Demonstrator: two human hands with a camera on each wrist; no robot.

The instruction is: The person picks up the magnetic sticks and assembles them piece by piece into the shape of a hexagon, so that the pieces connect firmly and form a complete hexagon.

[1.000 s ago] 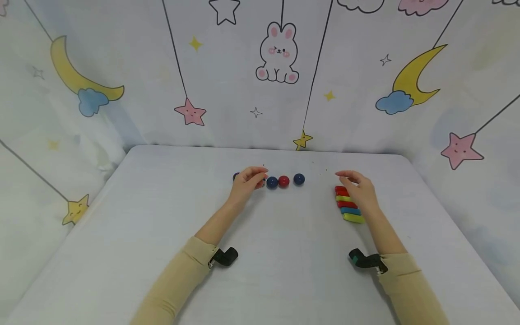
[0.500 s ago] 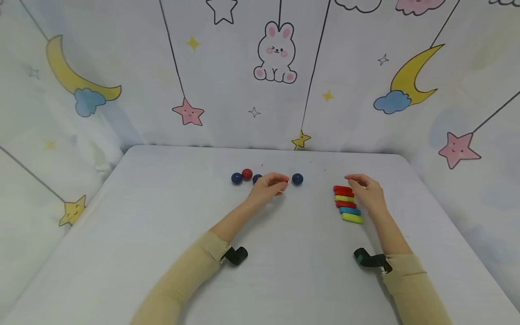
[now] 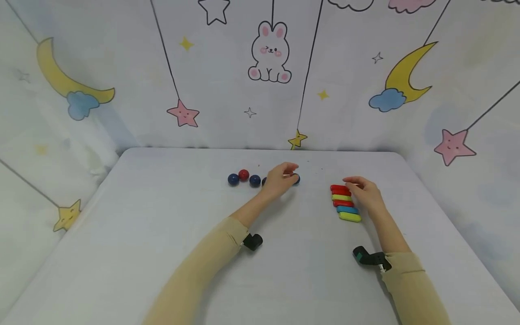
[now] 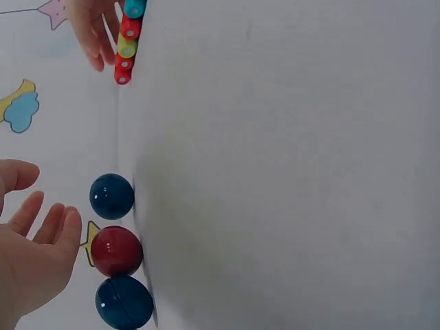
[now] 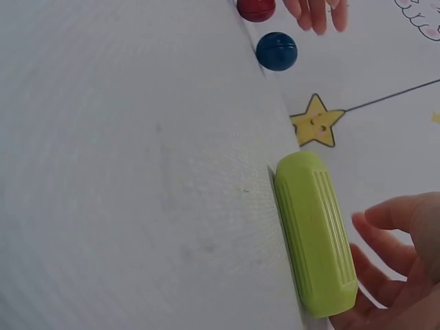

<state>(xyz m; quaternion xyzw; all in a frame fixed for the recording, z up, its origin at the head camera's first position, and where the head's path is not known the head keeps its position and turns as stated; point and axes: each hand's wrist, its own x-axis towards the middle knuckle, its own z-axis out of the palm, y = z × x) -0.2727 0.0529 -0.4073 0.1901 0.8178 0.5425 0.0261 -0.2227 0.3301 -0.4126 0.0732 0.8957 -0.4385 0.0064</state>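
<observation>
One left hand (image 3: pixel 279 179), centre of frame, fingers loosely bent; one right hand (image 3: pixel 367 193), right of centre, fingers likewise.

"What sleeves were worn?"
"Beige, both: left sleeve (image 3: pixel 203 266), seven o'clock; right sleeve (image 3: pixel 410 280), four o'clock."
"Wrist mounts?"
"Both were black: left mount (image 3: pixel 253 242), six o'clock; right mount (image 3: pixel 369 258), elbow-shaped, green-marked."

On the table (image 3: pixel 300 266), the balls (image 3: pixel 255 180) lie left of the sticks (image 3: pixel 343 203), before the backdrop (image 3: pixel 227 67).
</observation>
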